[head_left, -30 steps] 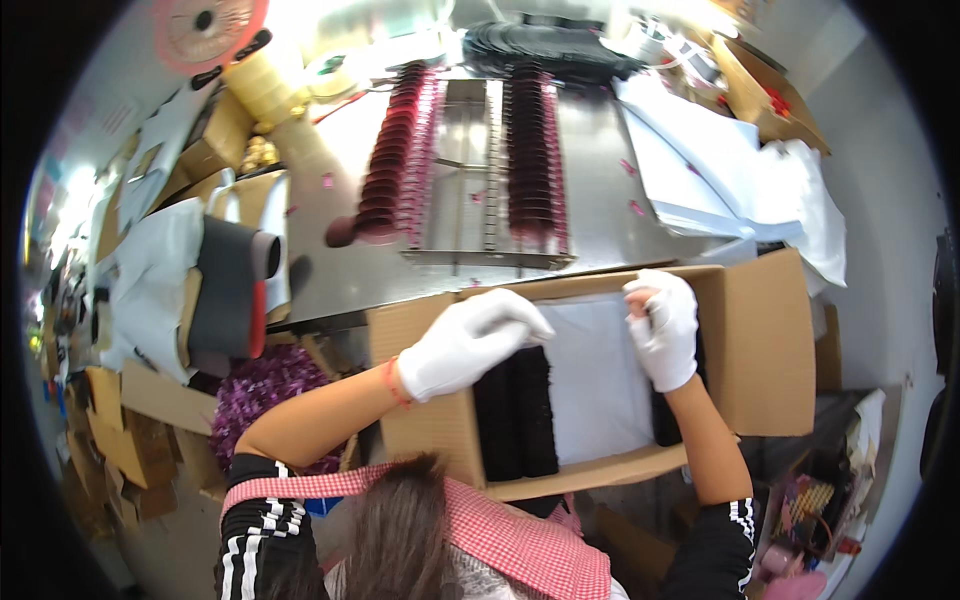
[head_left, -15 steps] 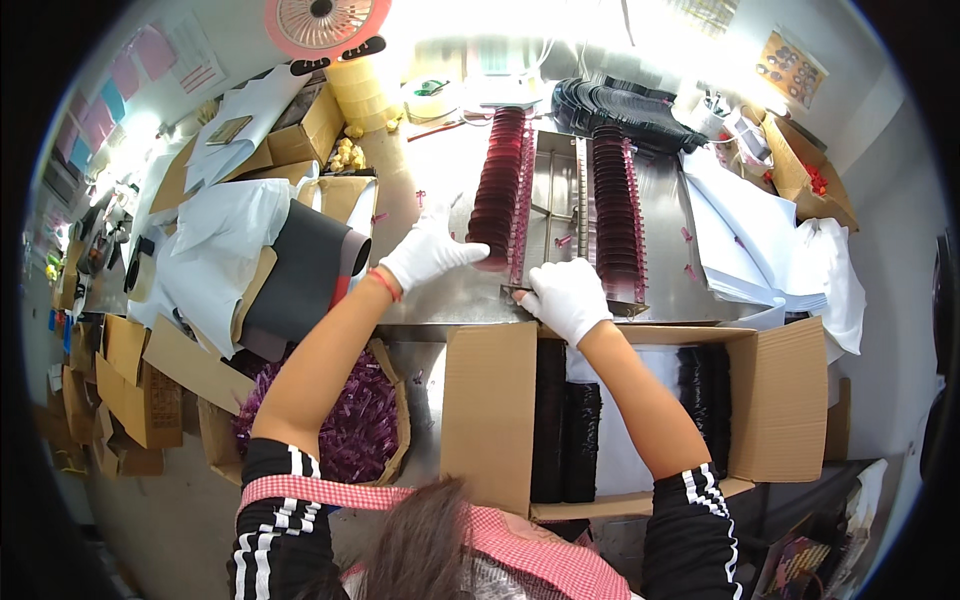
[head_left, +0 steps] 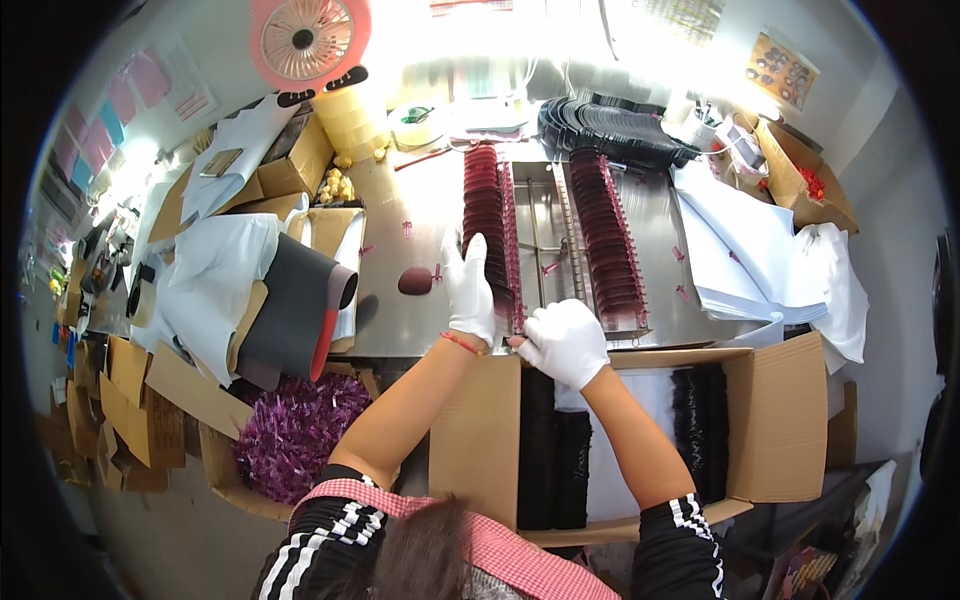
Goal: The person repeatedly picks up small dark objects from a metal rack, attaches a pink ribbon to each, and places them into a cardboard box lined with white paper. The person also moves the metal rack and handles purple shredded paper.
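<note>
Both hands in white gloves, apart from each other, mid-frame. Left hand (head_left: 468,290) has fingers extended up the frame, thumb spread from them, at the lower left edge of the left row of dark red lenses (head_left: 482,200); firm contact hard to tell. Right hand (head_left: 570,345) has fingers curled, thumb toward the left, at the lower end of the metal rack (head_left: 569,230); cannot tell if clamped on it. Rack sits upper centre on the shiny table (head_left: 395,325), left row along its left side, right row of dark red lenses (head_left: 608,245) along its right. One loose lens (head_left: 415,281) flat on table, just left of the left hand. Open carton (head_left: 475,440) lower centre, right forearm over it, black bundles (head_left: 537,450) inside. Box of shiny purple pieces (head_left: 300,430) lower left. White sheets (head_left: 720,235) right, black curved stack (head_left: 610,130) top centre-right, pink fan (head_left: 303,40) upper left.
</note>
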### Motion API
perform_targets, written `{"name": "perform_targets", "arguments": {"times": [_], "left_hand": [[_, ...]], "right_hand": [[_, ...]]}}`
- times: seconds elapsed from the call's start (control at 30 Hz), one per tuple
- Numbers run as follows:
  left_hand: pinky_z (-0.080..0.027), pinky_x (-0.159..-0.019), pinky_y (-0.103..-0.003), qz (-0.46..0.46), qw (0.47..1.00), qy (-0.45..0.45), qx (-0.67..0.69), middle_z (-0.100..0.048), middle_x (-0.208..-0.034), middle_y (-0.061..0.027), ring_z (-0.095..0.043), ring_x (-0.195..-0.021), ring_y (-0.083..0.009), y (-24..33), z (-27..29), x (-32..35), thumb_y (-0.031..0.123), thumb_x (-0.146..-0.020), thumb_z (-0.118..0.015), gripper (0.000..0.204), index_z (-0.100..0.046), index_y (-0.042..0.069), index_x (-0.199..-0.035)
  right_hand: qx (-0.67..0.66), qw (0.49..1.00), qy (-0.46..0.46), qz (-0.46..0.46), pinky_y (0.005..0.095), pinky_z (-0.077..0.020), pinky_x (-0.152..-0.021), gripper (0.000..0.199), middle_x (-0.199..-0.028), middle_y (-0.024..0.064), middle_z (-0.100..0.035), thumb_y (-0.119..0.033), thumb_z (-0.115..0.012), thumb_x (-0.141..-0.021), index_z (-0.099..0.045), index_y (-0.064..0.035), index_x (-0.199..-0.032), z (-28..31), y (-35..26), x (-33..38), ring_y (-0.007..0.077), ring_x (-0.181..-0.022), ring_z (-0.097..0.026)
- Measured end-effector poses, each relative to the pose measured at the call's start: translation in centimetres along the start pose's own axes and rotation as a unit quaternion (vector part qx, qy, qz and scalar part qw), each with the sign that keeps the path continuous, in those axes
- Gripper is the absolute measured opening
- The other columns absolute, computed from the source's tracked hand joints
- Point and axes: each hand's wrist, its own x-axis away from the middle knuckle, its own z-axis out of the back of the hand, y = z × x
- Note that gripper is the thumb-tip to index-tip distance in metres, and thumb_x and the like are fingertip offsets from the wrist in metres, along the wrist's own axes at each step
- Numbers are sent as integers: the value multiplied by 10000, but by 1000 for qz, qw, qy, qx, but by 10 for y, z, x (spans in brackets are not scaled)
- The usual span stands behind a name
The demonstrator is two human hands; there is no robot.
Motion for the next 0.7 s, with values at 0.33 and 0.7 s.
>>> {"name": "perform_targets", "arguments": {"times": [0.33, 0.7], "left_hand": [[-323, -1120, -354, 7, 998, 14, -61, -414, -1464, -196, -417, -1332, -277, -16, -32, -36, 165, -897, -682, 770, -247, -6, -1509], [-439, -982, -371, -11, 998, 26, -50, -539, -1260, -190, -554, -1098, -259, -26, -49, -77, 122, -816, -725, 694, -367, -16, -1395]], "right_hand": [[-20, 999, -27, 11, 362, -496, -621, 387, -658, 35, -585, -446, -670, -837, -607, -127, -626, 4, 14, 3, 225, -659, -619], [-54, 997, -39, 24, 366, -503, -608, 387, -670, 35, -576, -442, -672, -829, -590, -114, -640, -1, 27, 9, 229, -658, -619]]}}
